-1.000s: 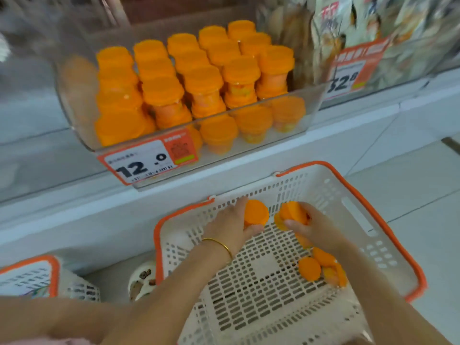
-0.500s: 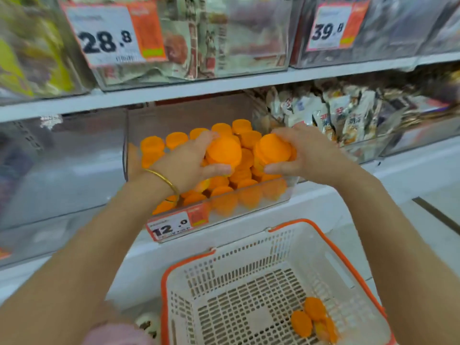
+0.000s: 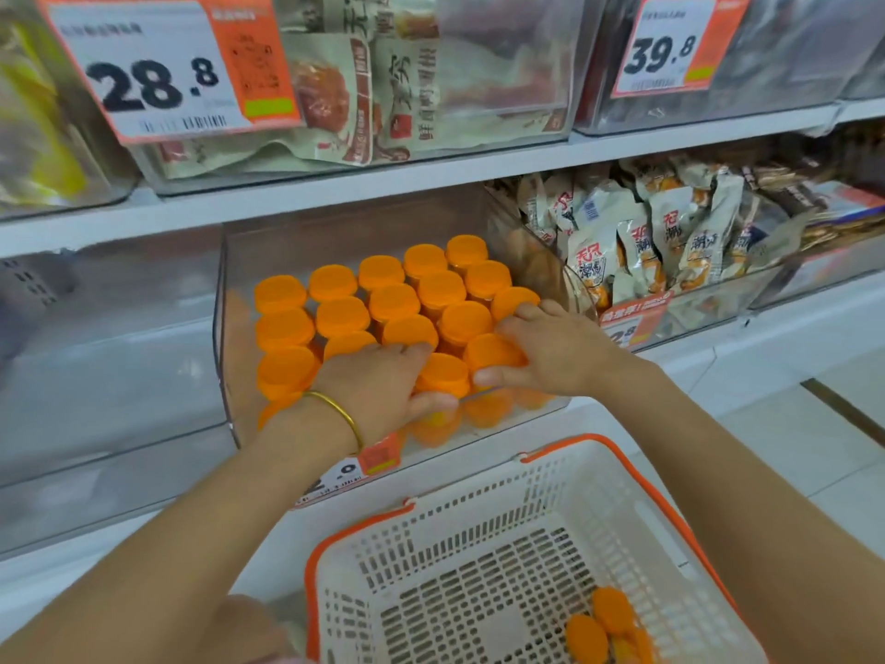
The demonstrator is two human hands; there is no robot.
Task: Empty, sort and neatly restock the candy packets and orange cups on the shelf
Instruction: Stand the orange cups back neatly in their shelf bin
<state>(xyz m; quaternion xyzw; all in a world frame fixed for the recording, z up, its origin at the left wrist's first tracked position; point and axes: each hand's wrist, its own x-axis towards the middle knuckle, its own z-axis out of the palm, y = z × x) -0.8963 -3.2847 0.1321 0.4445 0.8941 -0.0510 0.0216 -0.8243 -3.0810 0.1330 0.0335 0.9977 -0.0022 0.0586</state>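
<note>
Head view: a clear bin [image 3: 224, 337] on the lower shelf [image 3: 718, 361] holds the orange cups [image 3: 383, 299] in tight rows, lids up, seemingly stacked two high; both hands work at its front right corner.
Left hand: the left hand [image 3: 378, 390] has fingers and thumb curled round a front-row cup [image 3: 443, 376] at the bin's front edge, grasping it.
Right hand: the right hand [image 3: 550, 352] lies over a second-row cup [image 3: 493, 352] just behind, its thumb pinching the side.
Basket: a few loose cups [image 3: 603, 625] lie in the near right corner of the basket [image 3: 637, 476] below the shelf, not yet restocked.
Candy packets: the candy packets [image 3: 637, 242] stand in the next bin to the right, untouched.
Toppling risk: a cup seated off-centre on the one beneath could lean and roll over the low front wall.
Crowding risk: the lids touch, so forcing a cup in sideways may push its neighbours out of line.
Release risk: letting go before the cup sits flat would likely tip it.
Tag risk: the left wrist crosses the price tag [image 3: 357, 467] and could knock it loose.
</note>
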